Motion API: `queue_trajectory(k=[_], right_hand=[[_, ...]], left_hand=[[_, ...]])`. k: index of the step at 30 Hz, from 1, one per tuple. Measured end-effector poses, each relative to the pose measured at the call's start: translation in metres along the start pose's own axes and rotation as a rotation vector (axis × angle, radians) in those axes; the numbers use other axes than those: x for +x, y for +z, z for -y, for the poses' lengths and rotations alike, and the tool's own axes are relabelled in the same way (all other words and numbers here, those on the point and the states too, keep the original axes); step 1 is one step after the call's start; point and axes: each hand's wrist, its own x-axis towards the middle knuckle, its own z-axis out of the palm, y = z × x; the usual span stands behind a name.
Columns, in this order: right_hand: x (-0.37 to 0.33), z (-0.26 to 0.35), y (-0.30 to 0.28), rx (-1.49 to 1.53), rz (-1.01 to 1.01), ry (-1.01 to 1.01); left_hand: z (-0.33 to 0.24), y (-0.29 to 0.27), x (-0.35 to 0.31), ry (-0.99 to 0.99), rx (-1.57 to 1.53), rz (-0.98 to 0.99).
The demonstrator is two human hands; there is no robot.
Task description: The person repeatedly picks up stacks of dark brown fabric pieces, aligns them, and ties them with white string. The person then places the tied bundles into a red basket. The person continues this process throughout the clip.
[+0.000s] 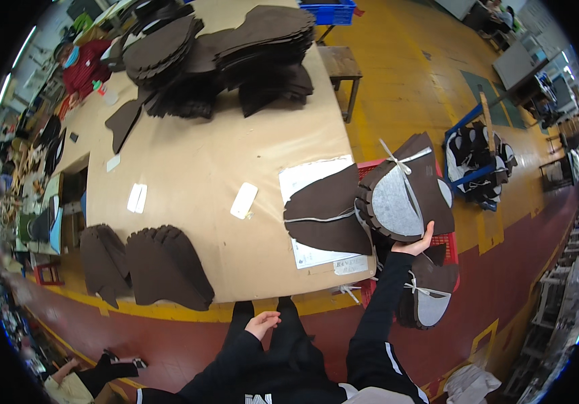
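Observation:
My right hand (416,244) reaches out past the table's right corner and grips the lower edge of a tied bundle of dark brown cut pieces (392,207). A white strip is knotted round this bundle, and a pale grey rounded patch faces up. Beside it on the table lies a dark brown piece (323,210) with a light seam down its middle, partly over white paper sheets (306,176). My left hand (262,324) hovers before my body, below the table's front edge, its fingers loosely bent and nothing visible in them.
Tall stacks of brown pieces (262,47) cover the table's far end. Two smaller piles (168,266) sit at its front left. A red crate (445,246) beside the table holds another tied bundle (431,296). A blue-framed cart (471,161) stands farther right. A person (87,67) sits far left.

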Motion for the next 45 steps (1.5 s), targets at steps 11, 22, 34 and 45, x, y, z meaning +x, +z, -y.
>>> queue_trajectory(k=[11, 22, 34, 45], right_hand=[[-0.084, -0.104, -0.017, -0.156, -0.009, 0.333], [-0.029, -0.116, -0.075, -0.488, 0.093, 0.403], [-0.252, -0.157, 0.033, -1.16, 0.963, 0.238], [-0.402, -0.257, 0.024, -1.545, 0.915, 0.013]], left_hand=[[0.007, -0.006, -0.013, 0.043, -0.076, -0.078], [-0.006, -0.042, -0.057, 0.447, -0.353, -0.3], [-0.064, -0.276, -0.103, 0.774, -0.186, -1.023], [-0.072, -0.327, -0.079, 0.321, 0.424, -0.576]])
